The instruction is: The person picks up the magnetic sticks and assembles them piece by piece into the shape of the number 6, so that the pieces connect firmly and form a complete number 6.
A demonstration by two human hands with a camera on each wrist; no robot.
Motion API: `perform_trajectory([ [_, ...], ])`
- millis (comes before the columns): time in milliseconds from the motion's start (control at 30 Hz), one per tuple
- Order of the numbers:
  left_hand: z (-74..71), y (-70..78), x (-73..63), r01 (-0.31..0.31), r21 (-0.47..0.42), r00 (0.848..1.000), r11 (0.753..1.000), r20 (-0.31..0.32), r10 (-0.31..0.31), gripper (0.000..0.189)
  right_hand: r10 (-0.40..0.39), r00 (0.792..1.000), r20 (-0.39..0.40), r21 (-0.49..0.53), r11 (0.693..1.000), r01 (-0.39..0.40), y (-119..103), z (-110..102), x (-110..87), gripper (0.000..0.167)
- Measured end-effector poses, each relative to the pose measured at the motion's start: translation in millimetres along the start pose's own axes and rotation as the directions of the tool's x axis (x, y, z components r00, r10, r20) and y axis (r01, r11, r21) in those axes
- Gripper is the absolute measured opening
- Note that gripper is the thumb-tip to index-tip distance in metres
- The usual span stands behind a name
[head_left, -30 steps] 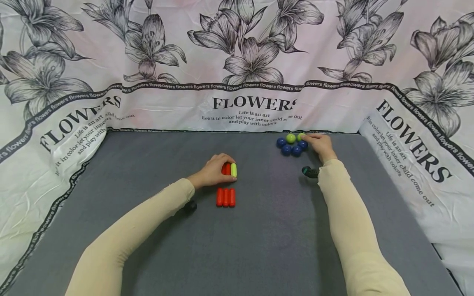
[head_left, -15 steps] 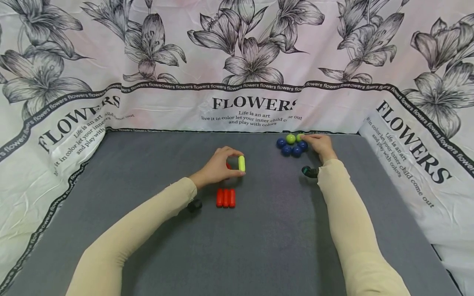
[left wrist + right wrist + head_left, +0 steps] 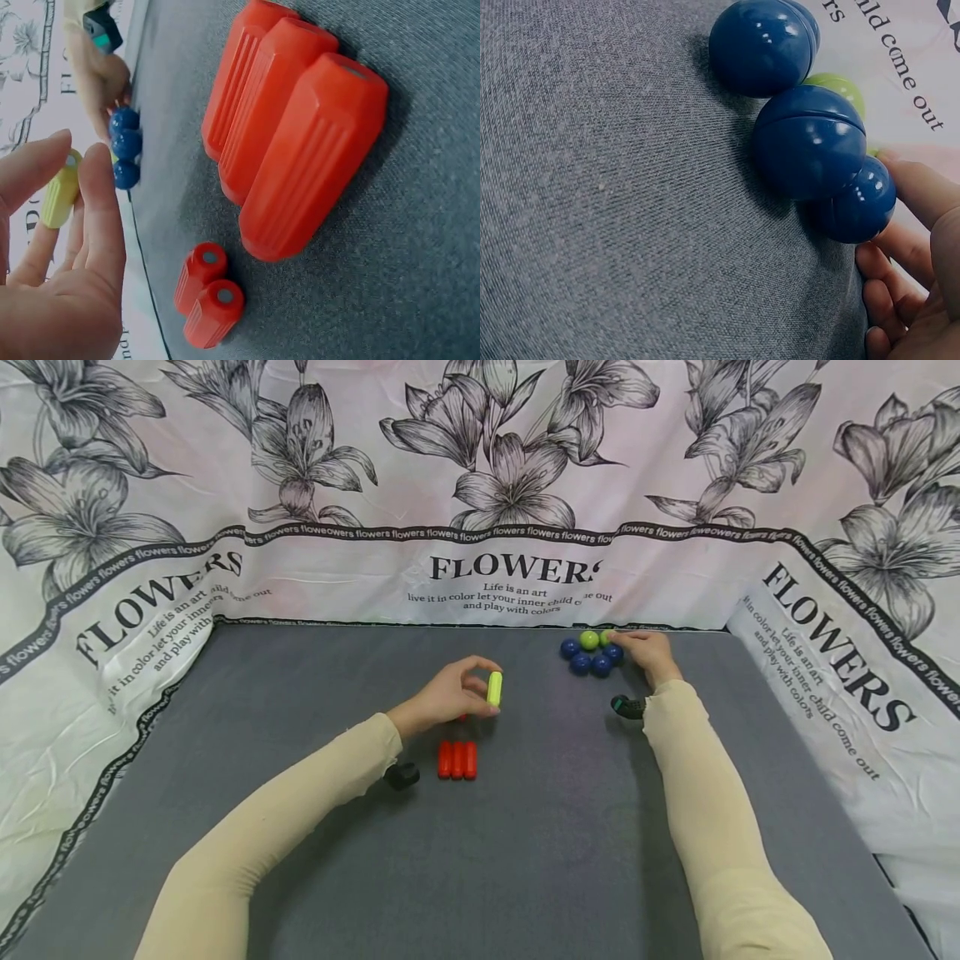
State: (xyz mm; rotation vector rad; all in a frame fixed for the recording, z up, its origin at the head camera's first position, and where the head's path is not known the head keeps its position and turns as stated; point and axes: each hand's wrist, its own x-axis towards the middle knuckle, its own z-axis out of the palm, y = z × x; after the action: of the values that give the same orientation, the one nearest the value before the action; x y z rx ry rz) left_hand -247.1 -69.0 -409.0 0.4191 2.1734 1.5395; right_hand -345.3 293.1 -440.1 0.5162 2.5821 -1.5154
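My left hand (image 3: 442, 697) pinches a yellow-green magnetic stick (image 3: 494, 688) between thumb and fingertips, raised above the table. In the left wrist view, two red sticks (image 3: 214, 313) with grey discs in their ends lie near that hand; it mostly covers them in the head view. Closer to me lie three red sticks (image 3: 457, 761) side by side. At the table's far side my right hand (image 3: 647, 656) pinches a green ball (image 3: 605, 637), partly hidden by its fingers. Beside it sit another green ball (image 3: 588, 640) and several blue balls (image 3: 580, 663), grouped in a ring.
The grey tabletop (image 3: 525, 852) reaches back to a hanging flower-print cloth (image 3: 330, 577), which also borders both sides. Dark wrist cameras show below the left sleeve (image 3: 402, 776) and beside the right sleeve (image 3: 686, 727).
My left hand has lifted the yellow-green stick away from the two red sticks, upward and to the right. My right hand stays at the green ball.
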Motion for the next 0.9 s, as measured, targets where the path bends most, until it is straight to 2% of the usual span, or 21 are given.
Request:
perform_trajectory([
  [133, 1.1, -0.3, 0.3, 0.033, 0.002, 0.999, 0.999, -0.018, -0.033, 0.066, 0.007, 1.0, -0.003, -0.001, 1.0, -0.007, -1, 0, 0.0, 0.065],
  [300, 3.8, 0.1, 0.7, 0.043, -0.013, 0.999, 0.999, -0.025, -0.043, 0.066, -0.004, 1.0, -0.028, 0.017, 1.0, 0.004, 1, 0, 1.2, 0.065],
  [367, 4.8, -0.8, 1.2, 0.036, -0.018, 0.999, 0.999, -0.021, -0.037, 0.066, -0.001, 0.999, -0.043, 0.033, 0.999, 0.003, 1, 0, -0.1, 0.064],
  [600, 8.5, -3.4, 2.7, 0.003, -0.049, 1.0, 0.999, 0.016, -0.002, 0.065, 0.028, 0.999, -0.025, 0.091, 0.996, -0.025, 0, -3, -0.7, 0.068],
  [767, 12.1, -3.6, 2.9, -0.011, -0.01, 1.0, 1.0, 0.013, 0.011, 0.057, 0.033, 0.999, -0.024, 0.106, 0.994, -0.031, 5, -7, 0.2, 0.071],
  [900, 14.9, -4.2, 3.2, -0.051, 0.1, 0.999, 0.994, -0.007, 0.052, 0.051, 0.016, 1.0, -0.02, 0.114, 0.993, -0.014, 9, -11, -0.9, 0.073],
])
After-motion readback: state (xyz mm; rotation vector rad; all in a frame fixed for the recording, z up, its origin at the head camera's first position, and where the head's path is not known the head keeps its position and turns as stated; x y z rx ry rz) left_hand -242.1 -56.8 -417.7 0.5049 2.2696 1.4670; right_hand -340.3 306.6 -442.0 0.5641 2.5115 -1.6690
